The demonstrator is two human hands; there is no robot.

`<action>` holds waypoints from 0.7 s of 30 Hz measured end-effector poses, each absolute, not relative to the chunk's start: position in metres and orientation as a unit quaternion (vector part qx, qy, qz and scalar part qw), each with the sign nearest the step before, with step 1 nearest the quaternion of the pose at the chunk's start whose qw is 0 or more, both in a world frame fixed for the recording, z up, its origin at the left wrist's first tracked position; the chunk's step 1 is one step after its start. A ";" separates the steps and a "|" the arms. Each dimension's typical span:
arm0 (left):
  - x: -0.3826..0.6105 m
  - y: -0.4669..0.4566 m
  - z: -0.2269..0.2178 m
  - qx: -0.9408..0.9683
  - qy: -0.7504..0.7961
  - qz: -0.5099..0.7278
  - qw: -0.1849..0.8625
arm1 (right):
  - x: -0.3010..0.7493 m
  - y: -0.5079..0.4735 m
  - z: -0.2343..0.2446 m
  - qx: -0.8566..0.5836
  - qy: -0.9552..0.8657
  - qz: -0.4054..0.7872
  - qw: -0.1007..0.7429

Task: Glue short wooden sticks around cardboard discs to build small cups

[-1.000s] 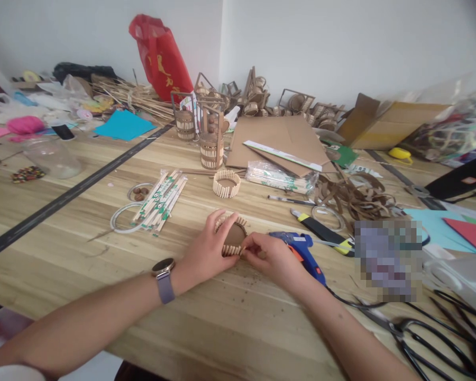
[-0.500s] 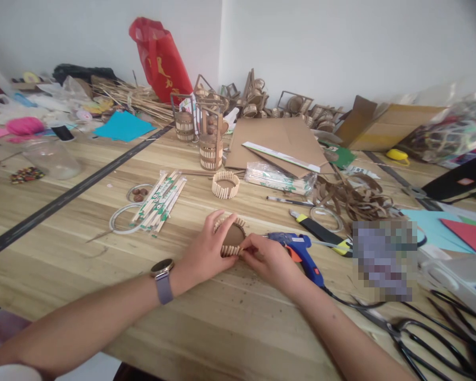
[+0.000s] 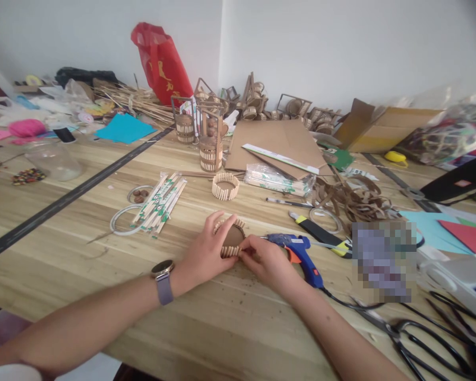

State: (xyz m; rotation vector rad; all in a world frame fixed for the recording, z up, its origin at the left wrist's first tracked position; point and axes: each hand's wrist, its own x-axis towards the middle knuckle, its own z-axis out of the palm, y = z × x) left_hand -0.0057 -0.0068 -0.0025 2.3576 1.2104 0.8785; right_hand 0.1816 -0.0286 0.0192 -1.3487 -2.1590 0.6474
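Observation:
A small round basket of short wooden sticks around a brown cardboard disc (image 3: 232,238) lies on the wooden table (image 3: 103,222). My left hand (image 3: 206,253), with a watch on the wrist, wraps round its left side and holds it. My right hand (image 3: 266,261) pinches the stick rim at the basket's near right edge. A blue glue gun (image 3: 297,248) lies just right of my right hand.
A finished stick ring (image 3: 226,186), a bundle of wrapped chopsticks (image 3: 159,199), a tape ring (image 3: 122,218), a yellow-black cutter (image 3: 319,233) and cardboard sheets (image 3: 280,143) lie beyond. Black scissors (image 3: 424,338) lie at the right; a red bag (image 3: 161,61) and stick models stand by the wall.
Both hands keep their hold on the basket; the right fingers have shifted slightly along its rim. The view has tilted a little.

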 end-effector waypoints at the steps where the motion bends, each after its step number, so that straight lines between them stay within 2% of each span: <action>1: -0.006 -0.007 -0.002 0.832 0.428 0.309 0.173 | 0.182 -0.029 0.019 -0.496 -0.796 0.235 0.255; 11: -0.006 -0.006 -0.004 0.830 0.428 0.315 0.172 | 0.182 -0.029 0.012 -0.468 -0.826 0.201 0.240; 21: -0.007 -0.005 -0.005 0.837 0.412 0.318 0.166 | 0.181 -0.030 0.001 -0.445 -0.864 0.103 0.212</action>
